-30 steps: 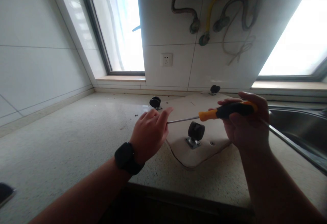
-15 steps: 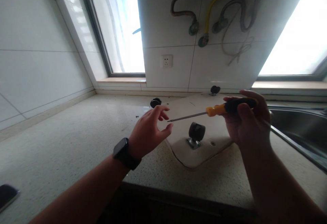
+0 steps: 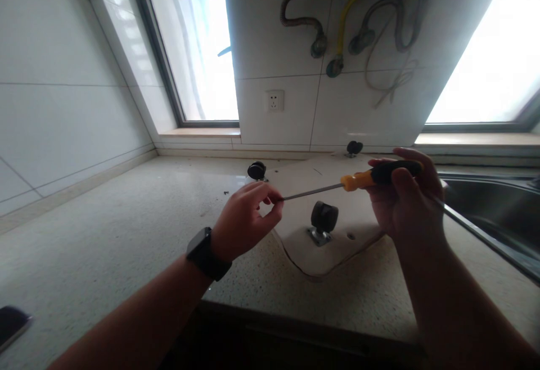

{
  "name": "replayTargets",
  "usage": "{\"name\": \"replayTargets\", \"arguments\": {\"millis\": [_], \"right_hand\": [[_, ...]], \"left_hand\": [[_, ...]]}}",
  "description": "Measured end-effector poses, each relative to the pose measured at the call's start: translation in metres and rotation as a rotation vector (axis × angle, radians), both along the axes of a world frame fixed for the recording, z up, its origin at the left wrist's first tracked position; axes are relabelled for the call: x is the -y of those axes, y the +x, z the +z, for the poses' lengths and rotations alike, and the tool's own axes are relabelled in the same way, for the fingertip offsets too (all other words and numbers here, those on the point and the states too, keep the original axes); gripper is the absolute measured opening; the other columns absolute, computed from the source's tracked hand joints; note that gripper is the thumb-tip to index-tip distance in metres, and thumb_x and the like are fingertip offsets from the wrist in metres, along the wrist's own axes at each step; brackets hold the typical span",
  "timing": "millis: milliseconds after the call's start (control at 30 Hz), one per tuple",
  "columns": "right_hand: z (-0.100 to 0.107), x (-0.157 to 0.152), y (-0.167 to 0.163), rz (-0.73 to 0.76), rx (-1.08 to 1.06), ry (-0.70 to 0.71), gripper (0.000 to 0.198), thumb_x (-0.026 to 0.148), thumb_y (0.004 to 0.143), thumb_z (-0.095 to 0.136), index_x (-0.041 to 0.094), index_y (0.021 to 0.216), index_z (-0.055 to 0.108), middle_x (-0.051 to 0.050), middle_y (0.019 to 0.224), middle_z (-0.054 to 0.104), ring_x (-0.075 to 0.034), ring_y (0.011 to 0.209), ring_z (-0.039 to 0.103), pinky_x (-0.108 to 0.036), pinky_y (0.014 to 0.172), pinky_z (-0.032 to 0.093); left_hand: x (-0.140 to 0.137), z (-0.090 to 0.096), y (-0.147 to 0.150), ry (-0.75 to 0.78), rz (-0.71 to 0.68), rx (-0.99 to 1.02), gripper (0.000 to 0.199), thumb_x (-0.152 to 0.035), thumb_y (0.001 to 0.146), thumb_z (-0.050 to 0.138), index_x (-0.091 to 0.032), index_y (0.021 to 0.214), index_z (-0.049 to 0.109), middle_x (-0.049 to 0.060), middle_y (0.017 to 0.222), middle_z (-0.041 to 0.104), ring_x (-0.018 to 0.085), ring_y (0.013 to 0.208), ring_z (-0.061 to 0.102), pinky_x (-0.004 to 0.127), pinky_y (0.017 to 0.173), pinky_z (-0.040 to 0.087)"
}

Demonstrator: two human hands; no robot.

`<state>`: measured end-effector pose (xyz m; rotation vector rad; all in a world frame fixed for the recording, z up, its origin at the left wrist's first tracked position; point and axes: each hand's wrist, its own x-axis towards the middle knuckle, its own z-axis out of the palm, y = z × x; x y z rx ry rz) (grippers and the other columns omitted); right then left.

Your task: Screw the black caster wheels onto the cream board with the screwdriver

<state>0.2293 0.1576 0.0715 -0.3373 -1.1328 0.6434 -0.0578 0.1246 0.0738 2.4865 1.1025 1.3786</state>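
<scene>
My right hand (image 3: 407, 195) is closed round the yellow and black handle of a screwdriver (image 3: 358, 181), its shaft pointing left. At the tip, the thumb and index finger of my left hand (image 3: 253, 207) are pinched together; whether a small piece is between them is hidden. Beneath both hands lies a pale board (image 3: 304, 255) with rounded corners. A black caster wheel (image 3: 324, 216) on a metal plate stands upright at its near corner. Another caster (image 3: 256, 170) is at the left corner, and a third caster (image 3: 355, 147) at the far one.
Tiny dark screws (image 3: 226, 193) lie on the speckled countertop (image 3: 139, 235) left of the board. A steel sink (image 3: 493, 207) is at the right. A dark phone-like object (image 3: 12, 325) lies at the lower left. Hoses and a socket (image 3: 274, 100) are on the tiled wall.
My left thumb and index finger have closed from apart into a pinch at the screwdriver's tip. The right hand and screwdriver have hardly moved.
</scene>
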Motion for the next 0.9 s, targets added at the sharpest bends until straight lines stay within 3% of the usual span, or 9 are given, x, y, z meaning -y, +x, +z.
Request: {"name": "replayTargets", "arguments": {"millis": [300, 433, 567, 667, 800, 900], "right_hand": [[-0.005, -0.005, 0.001, -0.027, 0.018, 0.002, 0.030, 0.024, 0.085, 0.074, 0.030, 0.114, 0.071, -0.001, 0.095, 0.074, -0.019, 0.092, 0.074, -0.037, 0.069, 0.068], [-0.002, -0.004, 0.004, -0.047, 0.012, 0.034, 0.029, 0.025, 0.089, 0.070, 0.034, 0.117, 0.068, 0.001, 0.096, 0.073, -0.019, 0.093, 0.074, -0.039, 0.069, 0.068], [0.017, 0.007, 0.013, -0.147, 0.025, 0.107, 0.019, 0.026, 0.092, 0.069, 0.035, 0.108, 0.070, 0.002, 0.090, 0.072, -0.016, 0.088, 0.074, -0.033, 0.069, 0.066], [0.039, 0.023, 0.016, -0.283, 0.074, 0.163, 0.019, 0.025, 0.085, 0.075, 0.031, 0.102, 0.073, 0.001, 0.082, 0.071, -0.016, 0.075, 0.074, -0.029, 0.063, 0.063], [0.065, 0.045, 0.010, -0.397, 0.285, 0.165, 0.032, 0.019, 0.080, 0.078, 0.027, 0.111, 0.073, -0.001, 0.082, 0.074, -0.017, 0.073, 0.073, -0.028, 0.064, 0.061], [0.080, 0.056, 0.003, -0.391, 0.406, 0.206, 0.035, 0.017, 0.078, 0.079, 0.026, 0.111, 0.070, 0.000, 0.080, 0.075, -0.018, 0.073, 0.074, -0.031, 0.067, 0.061]], "left_hand": [[0.001, 0.000, -0.001, -0.024, -0.019, -0.059, 0.003, -0.020, 0.090, 0.068, -0.020, 0.092, 0.067, 0.001, 0.088, 0.067, 0.017, 0.081, 0.060, 0.034, 0.073, 0.048], [0.004, 0.002, -0.001, -0.067, -0.047, -0.089, 0.021, -0.026, 0.088, 0.074, -0.021, 0.107, 0.066, 0.004, 0.098, 0.069, 0.019, 0.088, 0.062, 0.035, 0.075, 0.050], [0.012, 0.004, 0.003, -0.086, -0.124, -0.096, 0.004, -0.021, 0.095, 0.064, -0.021, 0.096, 0.068, 0.002, 0.087, 0.068, 0.016, 0.079, 0.061, 0.033, 0.072, 0.049], [0.016, 0.003, 0.006, -0.119, -0.204, -0.130, 0.011, -0.031, 0.100, 0.064, -0.021, 0.099, 0.069, 0.002, 0.086, 0.069, 0.016, 0.077, 0.060, 0.032, 0.071, 0.048], [0.011, -0.008, 0.007, 0.005, -0.378, -0.285, 0.059, -0.066, 0.076, 0.082, -0.022, 0.111, 0.066, 0.007, 0.105, 0.071, 0.024, 0.094, 0.062, 0.040, 0.085, 0.050], [0.005, -0.023, 0.006, 0.093, -0.380, -0.318, 0.073, -0.075, 0.067, 0.081, -0.022, 0.114, 0.065, 0.010, 0.114, 0.071, 0.028, 0.102, 0.062, 0.045, 0.092, 0.048]]}}
